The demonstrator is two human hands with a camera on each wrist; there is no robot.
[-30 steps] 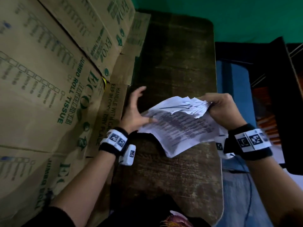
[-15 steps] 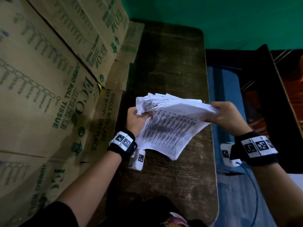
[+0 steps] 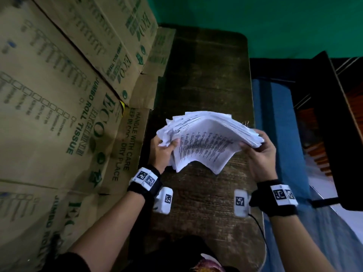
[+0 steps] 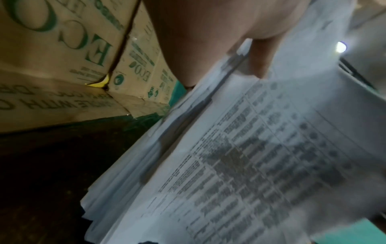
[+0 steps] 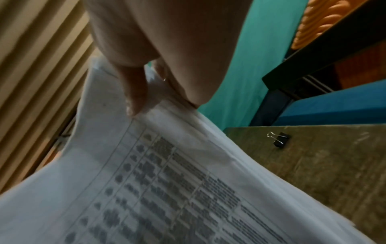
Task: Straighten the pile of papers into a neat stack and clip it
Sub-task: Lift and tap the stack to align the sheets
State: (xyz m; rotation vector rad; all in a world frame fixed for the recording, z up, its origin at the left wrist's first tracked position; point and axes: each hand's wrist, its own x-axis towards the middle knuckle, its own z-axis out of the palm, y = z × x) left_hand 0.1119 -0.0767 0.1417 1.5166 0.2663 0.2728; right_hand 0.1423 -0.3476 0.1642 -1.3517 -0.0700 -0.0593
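A thick pile of printed white papers (image 3: 204, 142) is lifted off the dark wooden table (image 3: 206, 75), its sheets fanned and uneven. My left hand (image 3: 163, 152) grips its left edge, thumb on top. My right hand (image 3: 259, 154) pinches the right edge. The left wrist view shows the papers (image 4: 240, 156) with my thumb across the top sheet. The right wrist view shows the papers (image 5: 167, 181) pinched between thumb and fingers. A black binder clip (image 5: 279, 139) lies on the table (image 5: 323, 165) near its right edge, partly hidden behind the pile as the clip (image 3: 246, 123) in the head view.
Large cardboard boxes (image 3: 59, 95) marked "jumbo roll tissue" stand along the table's left side. A green wall (image 3: 255, 16) is behind. A blue surface (image 3: 275, 124) and dark furniture (image 3: 334, 114) lie right of the table. A cable (image 3: 261, 232) trails from my right wrist.
My left hand went from open beside the pile to gripping its left edge. Both hands raised the papers off the table and drew the loose sheets closer together.
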